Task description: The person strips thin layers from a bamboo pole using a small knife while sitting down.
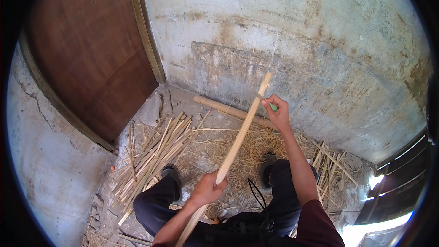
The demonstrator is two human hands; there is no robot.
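Far left, brown door (91,50) in a wooden frame (145,27). Right of it, on the floor (183,95), a loose pile of thin sticks (157,158) beside the left shoe (171,178), lying mostly one way, perhaps kept to that side for being out of the way yet within reach. Next, low between the knees, left hand (209,190) with fingers wrapped around a long pale strip (238,144), thumb across its face; likely a steadying grip, placed low to leave the upper length exposed. Slanting up and right from the lap, that strip, with its lower end lost past the bottom edge. Behind it, a round pole (219,105) lying near the foot of the wall (238,9), and pale shavings (215,148) strewn over the floor. Near the strip's upper end, above the right shoe (266,169), right hand (277,111) with fingers curled tight around a green-handled knife (273,107), probably for control close to the blade (259,95). Blade set crosswise at the strip; whether biting in, cannot tell. Farther right, more sticks (330,164).
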